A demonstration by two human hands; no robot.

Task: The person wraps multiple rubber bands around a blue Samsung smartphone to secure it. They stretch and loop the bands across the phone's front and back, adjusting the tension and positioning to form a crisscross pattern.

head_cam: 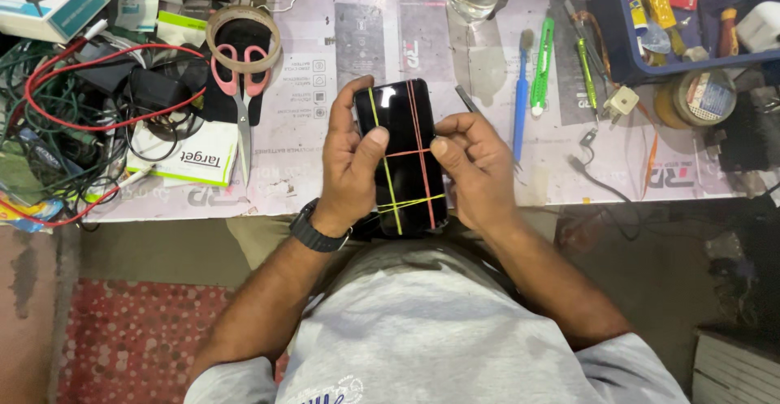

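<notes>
In the head view, the left hand (pixel 351 160) and right hand (pixel 475 168) are both gripping a black phone (pixel 402 156) bound with rubber bands (pixel 406 154), holding it at the table's (pixel 325 95) near edge. Scissors (pixel 241 87) are lying toward the left, probably resting on a tape roll (pixel 243 40).

A black smartphone (pixel 402 156), glossy screen up and bound lengthwise and crosswise by yellow and red rubber bands (pixel 406 154), stands lengthwise over the near edge of the workbench (pixel 325 87).
</notes>
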